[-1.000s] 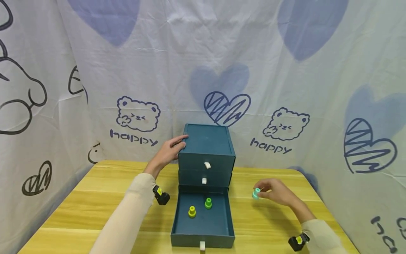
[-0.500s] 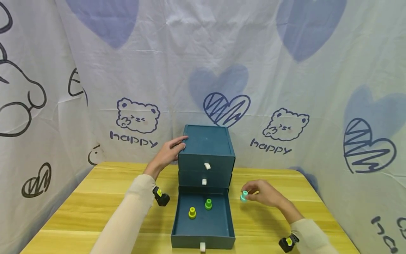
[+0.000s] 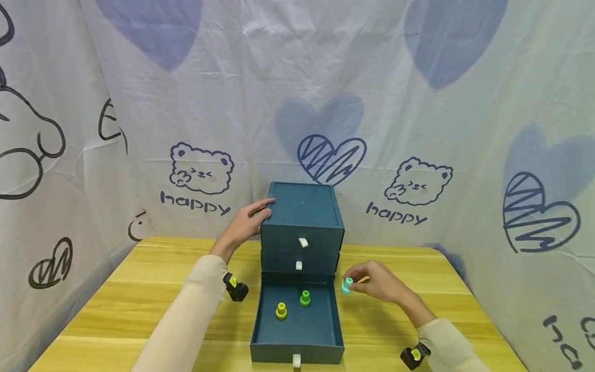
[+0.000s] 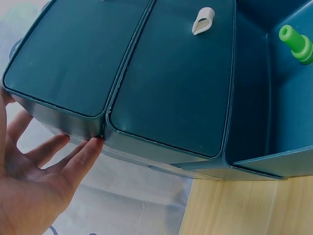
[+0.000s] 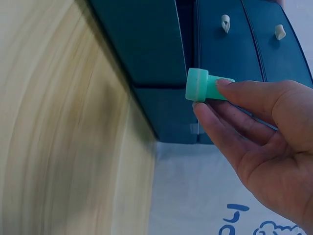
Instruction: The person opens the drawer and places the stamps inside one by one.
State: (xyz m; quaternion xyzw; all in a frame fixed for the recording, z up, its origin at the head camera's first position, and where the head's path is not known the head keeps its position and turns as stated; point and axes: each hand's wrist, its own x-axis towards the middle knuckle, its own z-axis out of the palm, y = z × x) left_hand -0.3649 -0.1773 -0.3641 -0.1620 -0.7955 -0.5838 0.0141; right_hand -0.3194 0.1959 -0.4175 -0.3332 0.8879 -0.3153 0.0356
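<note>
A dark teal drawer cabinet (image 3: 304,205) stands mid-table, its bottom drawer (image 3: 297,333) pulled out. Inside the drawer are a yellow stepped peg (image 3: 281,311) and a green stepped peg (image 3: 304,298), both upright and apart. My left hand (image 3: 245,223) rests against the cabinet's upper left side; the left wrist view shows its extended fingers (image 4: 84,157) touching the side wall. My right hand (image 3: 378,283) pinches a mint-green stepped peg (image 5: 198,85) between thumb and fingers. It holds this peg just right of the drawer's right wall, above the table.
Two closed drawers sit above the pulled-out one, with small white pull tabs (image 3: 303,242) on their fronts. The wooden table (image 3: 153,289) extends to both sides. A white cloth (image 3: 297,67) printed with hearts and bears hangs behind and around it.
My right hand has moved left with the mint-green peg, from out over the table to beside the drawer. The left hand has stayed on the cabinet.
</note>
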